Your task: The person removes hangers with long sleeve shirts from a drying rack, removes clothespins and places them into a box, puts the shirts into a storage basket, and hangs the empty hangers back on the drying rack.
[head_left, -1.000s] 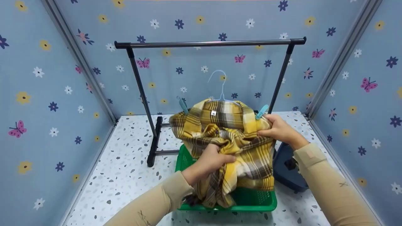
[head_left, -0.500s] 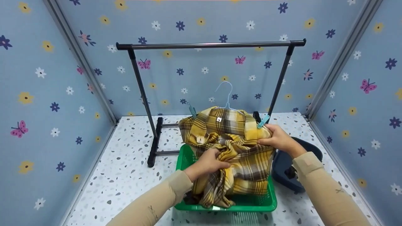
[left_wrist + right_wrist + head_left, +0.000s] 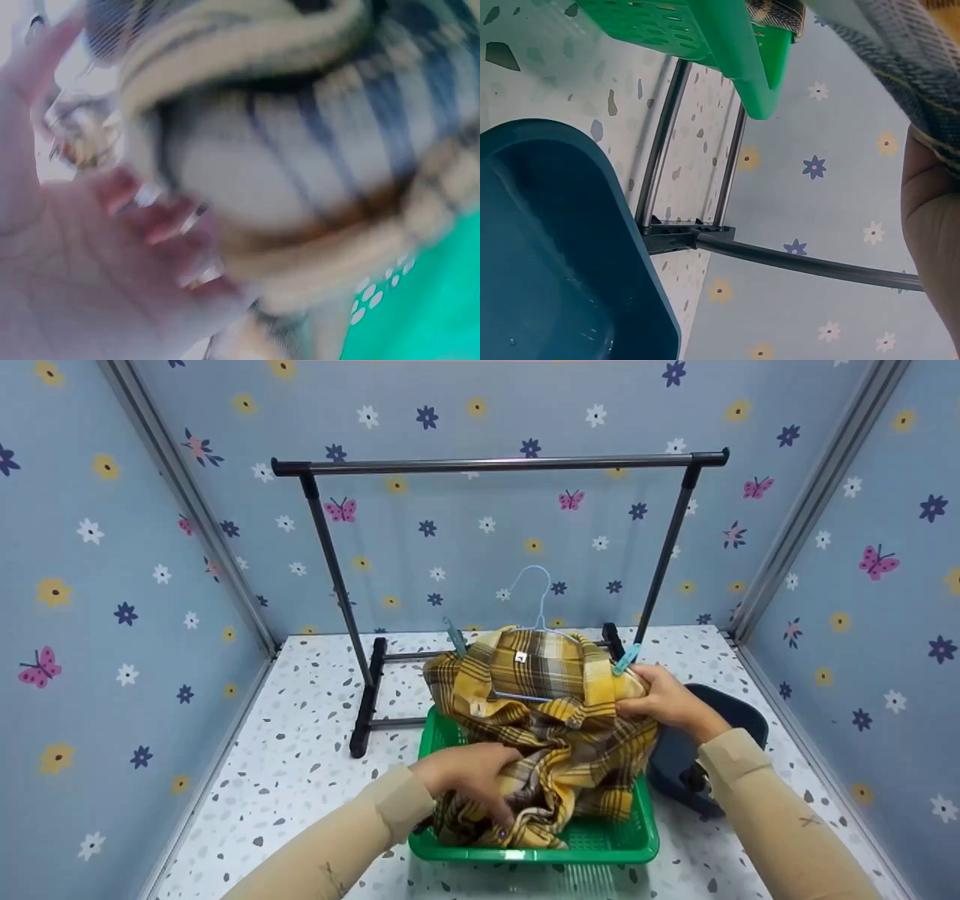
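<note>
A yellow plaid shirt (image 3: pixel 600 679) sits on a light blue hanger (image 3: pixel 541 619), its lower part bunched in the green basket (image 3: pixel 532 855). Teal clothespins show at both shoulders, the left one (image 3: pixel 455 637) and the right one (image 3: pixel 627 658). My right hand (image 3: pixel 664 701) pinches the shirt's right shoulder beside the clothespin. My left hand (image 3: pixel 472 776) is over the bunched front, fingers spread. In the left wrist view, its palm (image 3: pixel 90 262) and loosely bent fingers lie alongside the blurred cloth (image 3: pixel 247 165) without closing round it.
Behind the basket stands a clothes rack with a horizontal bar (image 3: pixel 495 465) and dark feet (image 3: pixel 365 697). A dark blue basin (image 3: pixel 675 757) is to the basket's right, its inside seen in the right wrist view. Flower-patterned walls enclose the speckled surface (image 3: pixel 300 787).
Shirt and hanger have come down toward the basket. My left hand has let go of the gathered front and moved lower and left; my right hand, still gripping the shoulder, has lowered.
</note>
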The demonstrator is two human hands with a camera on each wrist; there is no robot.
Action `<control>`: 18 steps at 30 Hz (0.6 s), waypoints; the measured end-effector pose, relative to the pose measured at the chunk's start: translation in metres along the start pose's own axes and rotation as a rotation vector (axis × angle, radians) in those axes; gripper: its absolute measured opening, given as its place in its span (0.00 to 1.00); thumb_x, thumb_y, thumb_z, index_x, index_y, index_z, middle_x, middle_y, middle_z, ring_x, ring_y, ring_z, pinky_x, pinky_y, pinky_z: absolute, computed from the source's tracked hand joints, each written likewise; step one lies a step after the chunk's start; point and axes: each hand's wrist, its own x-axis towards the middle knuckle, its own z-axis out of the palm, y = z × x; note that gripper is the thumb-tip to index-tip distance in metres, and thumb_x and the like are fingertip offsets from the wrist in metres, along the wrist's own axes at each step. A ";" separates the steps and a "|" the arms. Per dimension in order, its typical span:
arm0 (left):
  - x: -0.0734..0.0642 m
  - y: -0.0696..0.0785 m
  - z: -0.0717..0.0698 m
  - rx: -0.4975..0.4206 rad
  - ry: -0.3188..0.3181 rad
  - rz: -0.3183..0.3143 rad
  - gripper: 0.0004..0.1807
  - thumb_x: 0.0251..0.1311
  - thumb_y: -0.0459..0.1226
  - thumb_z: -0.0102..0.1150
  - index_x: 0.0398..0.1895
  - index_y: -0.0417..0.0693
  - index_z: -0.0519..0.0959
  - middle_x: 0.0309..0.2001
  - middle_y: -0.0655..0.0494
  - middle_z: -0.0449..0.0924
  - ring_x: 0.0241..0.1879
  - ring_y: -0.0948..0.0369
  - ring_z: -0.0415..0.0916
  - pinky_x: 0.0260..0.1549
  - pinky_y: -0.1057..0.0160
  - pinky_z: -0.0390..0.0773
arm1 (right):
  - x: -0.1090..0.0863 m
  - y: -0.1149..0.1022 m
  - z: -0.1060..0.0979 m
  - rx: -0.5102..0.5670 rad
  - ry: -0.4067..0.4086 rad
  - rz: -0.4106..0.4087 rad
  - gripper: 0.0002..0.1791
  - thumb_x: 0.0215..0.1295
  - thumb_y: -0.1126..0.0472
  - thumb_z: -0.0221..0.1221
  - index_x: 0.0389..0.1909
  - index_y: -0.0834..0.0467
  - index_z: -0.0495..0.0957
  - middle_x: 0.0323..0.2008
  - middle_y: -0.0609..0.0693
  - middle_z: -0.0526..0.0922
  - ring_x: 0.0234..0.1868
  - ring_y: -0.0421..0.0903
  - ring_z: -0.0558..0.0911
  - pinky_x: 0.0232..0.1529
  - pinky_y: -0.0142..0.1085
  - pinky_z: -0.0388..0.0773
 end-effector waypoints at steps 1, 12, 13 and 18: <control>-0.003 -0.001 -0.002 0.038 -0.011 0.000 0.54 0.53 0.54 0.85 0.81 0.52 0.69 0.74 0.53 0.77 0.71 0.53 0.76 0.70 0.49 0.77 | -0.001 0.000 0.000 0.007 -0.002 -0.003 0.19 0.60 0.72 0.71 0.50 0.74 0.79 0.39 0.58 0.85 0.33 0.42 0.83 0.34 0.34 0.82; -0.009 -0.034 0.017 0.149 0.250 0.021 0.17 0.63 0.49 0.78 0.42 0.46 0.86 0.32 0.56 0.83 0.29 0.60 0.75 0.31 0.55 0.75 | -0.010 0.000 0.005 -0.001 -0.029 -0.015 0.16 0.60 0.72 0.72 0.46 0.73 0.80 0.35 0.49 0.85 0.33 0.40 0.83 0.33 0.33 0.82; -0.010 -0.037 0.015 0.128 0.270 0.025 0.15 0.65 0.49 0.76 0.39 0.47 0.86 0.30 0.58 0.81 0.27 0.61 0.72 0.30 0.56 0.73 | -0.010 -0.001 0.005 0.000 -0.031 -0.015 0.16 0.60 0.72 0.72 0.46 0.74 0.80 0.35 0.49 0.85 0.33 0.40 0.83 0.34 0.33 0.82; -0.021 -0.042 -0.002 0.029 0.415 0.076 0.15 0.70 0.49 0.71 0.40 0.47 0.87 0.34 0.56 0.88 0.28 0.64 0.77 0.36 0.55 0.82 | -0.014 -0.001 0.007 0.011 -0.029 -0.010 0.16 0.59 0.72 0.72 0.45 0.73 0.80 0.35 0.48 0.85 0.32 0.40 0.83 0.34 0.33 0.82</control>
